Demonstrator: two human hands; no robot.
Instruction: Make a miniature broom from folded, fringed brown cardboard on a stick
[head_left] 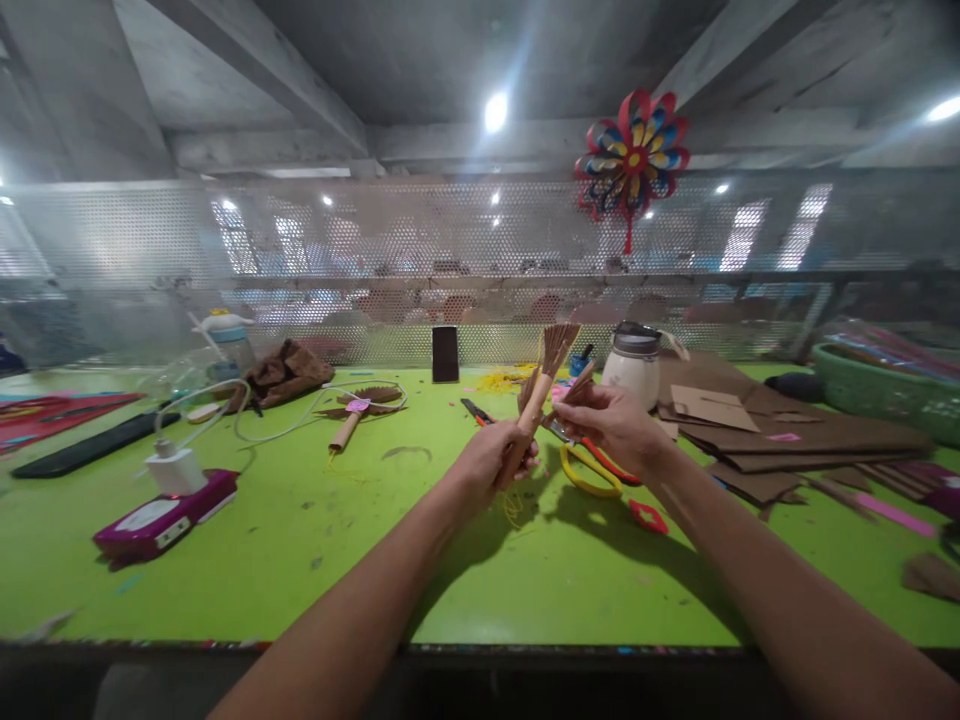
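While the left hand (495,462) curls tight around the brown paper roll (531,415), the roll is held up over the middle of the green table (315,540), tilted a bit to the right. Brown paper strips (559,345) fan out at its top. The right hand (611,425) pinches some of those strips with its fingers closed. Yellow scissors (589,472) lie on the table just under the hands. A white jar (634,365) stands behind them.

two bare forearms, no sleeves, no gloves
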